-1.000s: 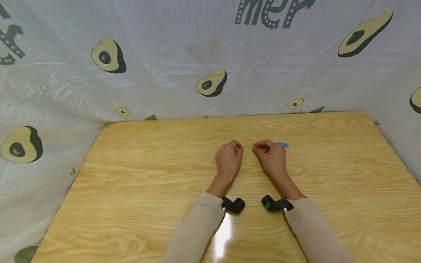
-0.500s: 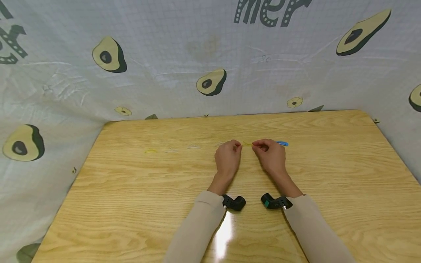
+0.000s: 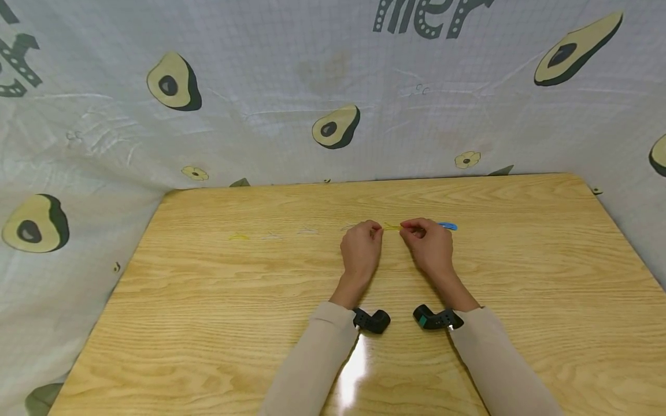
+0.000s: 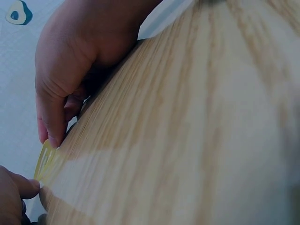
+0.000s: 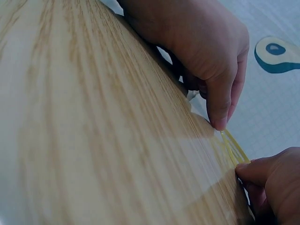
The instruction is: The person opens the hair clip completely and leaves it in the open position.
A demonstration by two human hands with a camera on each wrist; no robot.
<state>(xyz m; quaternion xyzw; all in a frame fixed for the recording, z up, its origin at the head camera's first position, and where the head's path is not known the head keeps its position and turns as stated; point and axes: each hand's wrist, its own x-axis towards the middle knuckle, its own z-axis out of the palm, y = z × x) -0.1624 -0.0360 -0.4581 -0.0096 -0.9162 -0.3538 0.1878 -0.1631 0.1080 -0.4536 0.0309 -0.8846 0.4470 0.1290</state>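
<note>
A small, thin yellow hair clip, with long slots, spans the gap between the hands, just above or at the wooden table. My left hand pinches one end between thumb and finger, and my right hand pinches the other. In the left wrist view the clip looks slightly bowed. A blue clip lies right beside the right hand, partly hidden by it. Just past the left hand lies a thin pale piece, partly covered.
To the left, in a rough row, lie a second yellow piece and two whitish ones, a near one and a farther one. A pale cloth printed with avocados hangs behind the table and along its sides.
The yellow clip between the hands shows more clearly and looks slightly more spread. Both hands stay almost in place, keeping their pinch.
</note>
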